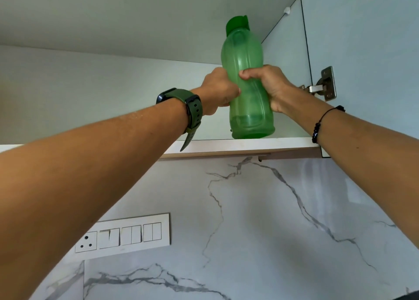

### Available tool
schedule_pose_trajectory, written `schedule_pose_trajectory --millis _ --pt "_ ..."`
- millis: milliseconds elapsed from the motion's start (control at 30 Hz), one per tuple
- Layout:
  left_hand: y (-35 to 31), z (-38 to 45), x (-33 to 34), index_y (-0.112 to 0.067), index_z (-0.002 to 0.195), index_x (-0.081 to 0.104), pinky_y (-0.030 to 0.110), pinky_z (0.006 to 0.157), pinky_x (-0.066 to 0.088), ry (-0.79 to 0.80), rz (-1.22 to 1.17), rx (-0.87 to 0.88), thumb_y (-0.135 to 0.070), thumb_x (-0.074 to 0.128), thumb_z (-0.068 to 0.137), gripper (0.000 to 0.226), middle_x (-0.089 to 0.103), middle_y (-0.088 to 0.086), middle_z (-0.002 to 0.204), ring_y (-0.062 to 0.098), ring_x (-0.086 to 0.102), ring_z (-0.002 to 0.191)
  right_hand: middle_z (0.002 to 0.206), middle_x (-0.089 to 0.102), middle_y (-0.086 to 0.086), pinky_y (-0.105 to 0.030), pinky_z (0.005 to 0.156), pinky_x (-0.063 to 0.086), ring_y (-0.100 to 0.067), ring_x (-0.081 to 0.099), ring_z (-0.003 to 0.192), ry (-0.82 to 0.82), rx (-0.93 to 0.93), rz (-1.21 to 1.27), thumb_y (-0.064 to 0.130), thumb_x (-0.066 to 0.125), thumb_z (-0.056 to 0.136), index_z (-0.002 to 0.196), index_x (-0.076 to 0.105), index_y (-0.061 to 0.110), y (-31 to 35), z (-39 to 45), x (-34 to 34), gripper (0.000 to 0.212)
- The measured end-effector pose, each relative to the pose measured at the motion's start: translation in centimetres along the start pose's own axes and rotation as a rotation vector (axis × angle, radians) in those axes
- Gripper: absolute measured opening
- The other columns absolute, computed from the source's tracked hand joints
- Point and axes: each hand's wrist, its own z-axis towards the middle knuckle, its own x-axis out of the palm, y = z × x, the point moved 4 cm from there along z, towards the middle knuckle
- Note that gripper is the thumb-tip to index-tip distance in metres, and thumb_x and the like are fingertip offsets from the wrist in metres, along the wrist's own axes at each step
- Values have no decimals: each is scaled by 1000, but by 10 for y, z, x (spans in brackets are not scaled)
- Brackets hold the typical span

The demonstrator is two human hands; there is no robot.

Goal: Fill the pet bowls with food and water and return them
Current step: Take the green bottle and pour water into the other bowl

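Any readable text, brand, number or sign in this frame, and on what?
None can be read.
Green bottle, held in both hands: no label or print visible.
Watch on the left wrist: its face is turned away.
Switch panel on the marble wall: plain, no markings.
Cabinet hinge: any stamping is too small to read.

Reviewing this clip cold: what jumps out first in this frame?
A translucent green bottle with a darker green cap, upper centre, its base at the edge of the open cabinet's bottom shelf. Both hands clasp its waist: the left hand, with a green-strapped watch on the wrist, and the right hand. Below, a veined marble backsplash carries a white switch panel at lower left.
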Motion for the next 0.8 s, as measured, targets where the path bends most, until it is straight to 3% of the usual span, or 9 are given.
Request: schedule_pose_trajectory --millis 200,367,433,567,700,800 --pt "24 22 11 -2 122 50 25 69 56 10 76 -70 -3 57 89 33 59 14 120 27 62 104 108 68 -12 -49 73 58 -30 70 90 0 14 -40 21 80 54 123 52 8 -23 19 -3 75" --pt "31 39 21 -3 124 50 27 71 56 64 170 -89 -3 56 90 34 59 14 123 27 62 106 115 65 -12 -51 77 56 -30 68 96 56 71 -49 25 86 44 130 45 9 -43 43 -12 97" --pt "32 43 25 -3 126 48 28 73 55 96 252 -107 -1 54 91 35 57 14 125 28 61 108 117 64 -11 -49 76 56 -29 67 99 89 107 -93 23 85 56 133 42 11 -44 43 -10 89" --pt "34 50 35 5 133 41 40 92 53 153 380 -206 1 52 93 42 51 25 130 37 59 112 117 61 -6 -46 77 52 -26 60 102 146 199 -350 32 70 81 129 47 19 -53 47 -14 54" --pt "27 59 41 7 144 27 43 92 53 220 438 -318 -2 51 94 56 47 34 132 41 60 111 125 54 -9 -36 66 51 -26 55 105 119 300 -562 43 69 80 129 48 13 -58 56 -24 61" --pt "27 65 45 7 144 26 43 92 54 235 446 -350 -3 51 94 56 51 36 128 41 63 107 120 48 -14 -29 57 46 -20 50 78 69 283 -664 42 67 82 133 41 4 -58 63 -26 69"
